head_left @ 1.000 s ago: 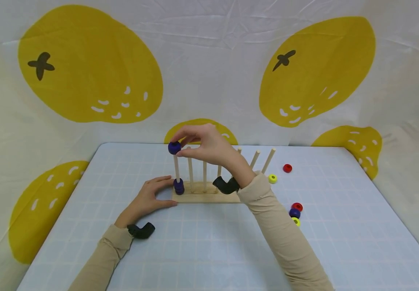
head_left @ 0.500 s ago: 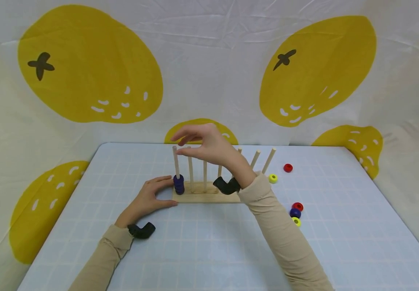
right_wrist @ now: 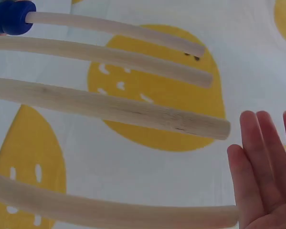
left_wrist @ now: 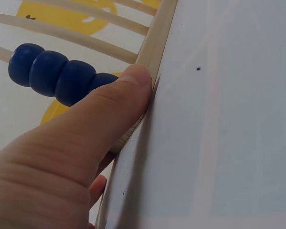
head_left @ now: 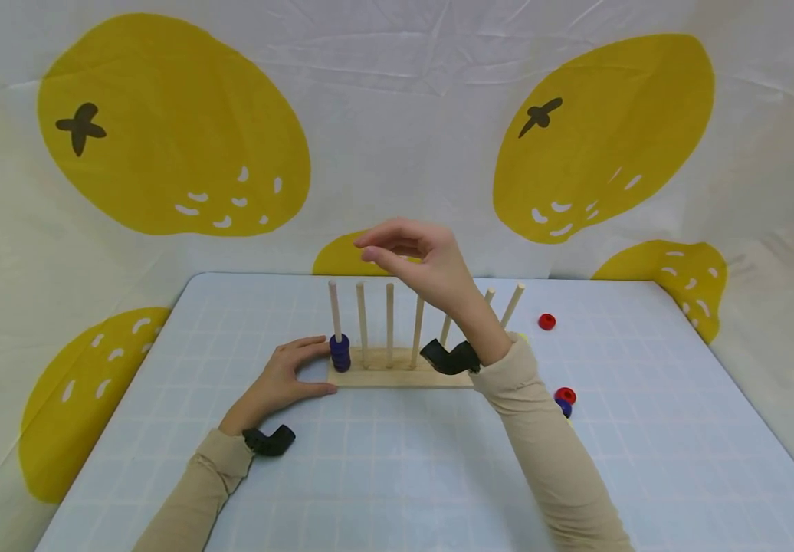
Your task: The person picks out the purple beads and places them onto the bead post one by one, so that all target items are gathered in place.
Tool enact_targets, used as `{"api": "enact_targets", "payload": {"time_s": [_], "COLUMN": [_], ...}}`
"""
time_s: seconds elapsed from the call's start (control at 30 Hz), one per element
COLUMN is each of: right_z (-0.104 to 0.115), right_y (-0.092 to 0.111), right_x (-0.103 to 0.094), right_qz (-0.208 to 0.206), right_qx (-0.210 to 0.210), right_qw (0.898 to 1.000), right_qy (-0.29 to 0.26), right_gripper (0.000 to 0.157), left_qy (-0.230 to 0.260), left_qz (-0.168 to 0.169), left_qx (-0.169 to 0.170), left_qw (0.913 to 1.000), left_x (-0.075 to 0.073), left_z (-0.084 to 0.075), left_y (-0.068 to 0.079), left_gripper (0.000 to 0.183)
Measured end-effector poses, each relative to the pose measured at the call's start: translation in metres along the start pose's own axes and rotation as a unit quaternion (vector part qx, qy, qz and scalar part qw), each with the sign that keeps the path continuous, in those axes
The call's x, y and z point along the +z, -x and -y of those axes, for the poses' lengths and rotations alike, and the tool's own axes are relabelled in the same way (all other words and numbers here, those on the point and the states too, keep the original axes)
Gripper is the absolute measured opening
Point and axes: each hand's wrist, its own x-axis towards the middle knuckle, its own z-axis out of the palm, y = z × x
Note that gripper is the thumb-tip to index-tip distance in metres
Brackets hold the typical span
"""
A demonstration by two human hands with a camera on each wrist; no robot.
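A wooden peg rack (head_left: 404,378) with a row of upright pegs stands on the table. Several blue beads (head_left: 340,353) are stacked at the bottom of its leftmost peg. My left hand (head_left: 283,376) grips the left end of the base, thumb on the front edge and fingers behind; the left wrist view shows the thumb (left_wrist: 135,78) beside the lowest blue bead. Above the middle pegs, my right hand (head_left: 424,257) is raised with nothing in it. In the right wrist view its fingers (right_wrist: 264,167) are extended near the peg tips. My right forearm hides part of the rack's right side.
On the table (head_left: 397,475) to the right lie a red bead (head_left: 546,322) toward the back and, nearer, another red bead (head_left: 566,395) beside a blue bead (head_left: 564,408). A yellow bead (head_left: 523,337) peeks out behind the right sleeve. A lemon-print cloth (head_left: 397,138) hangs behind.
My right hand let go of a blue bead, which dropped down the leftmost peg onto the stack. That hand then moved right and up, away from the peg. The left hand stays put.
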Motion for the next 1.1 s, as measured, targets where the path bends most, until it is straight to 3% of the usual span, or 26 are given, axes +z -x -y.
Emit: {"api": "enact_targets", "payload": {"time_s": [0.63, 1.1], "right_z": [0.038, 0.050], "right_y": [0.041, 0.079], "right_x": [-0.042, -0.077], "right_qz": [-0.041, -0.096], "right_qx": [-0.042, -0.028], "right_qw": [0.998, 0.993], "right_qy": [0.024, 0.067], "right_gripper": [0.013, 0.012], "left_qy": [-0.007, -0.006], "left_qz": [0.003, 0.003], "left_qx": [-0.012, -0.007], "left_qw": [0.9999, 0.9999], "left_x": [0.001, 0.001], "left_z": [0.000, 0.001], "left_y": [0.001, 0.002], "left_gripper": [0.068, 0.068]}}
